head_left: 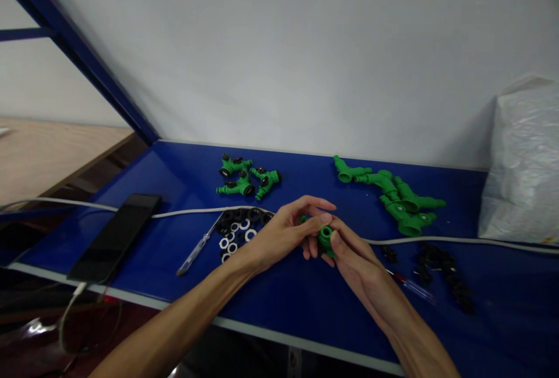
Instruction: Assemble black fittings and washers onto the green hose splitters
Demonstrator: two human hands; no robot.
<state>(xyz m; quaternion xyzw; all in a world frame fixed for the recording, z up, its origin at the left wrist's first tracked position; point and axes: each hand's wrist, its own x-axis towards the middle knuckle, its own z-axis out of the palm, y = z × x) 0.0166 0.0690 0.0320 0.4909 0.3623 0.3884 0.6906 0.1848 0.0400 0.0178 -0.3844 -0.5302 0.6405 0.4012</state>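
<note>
Our left hand [301, 223] and right hand [351, 250], curled | both on green fitting [326, 238], possibly by fingertips | frame centre, above blue table [279, 302]

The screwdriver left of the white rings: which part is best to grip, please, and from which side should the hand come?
I would grip the screwdriver around mid-handle, coming from above and the near side, thumb and fingers across its long sides. The clear handle is thickest and points toward the person, while the thin shaft slants away to the black rings and white cable.
</note>
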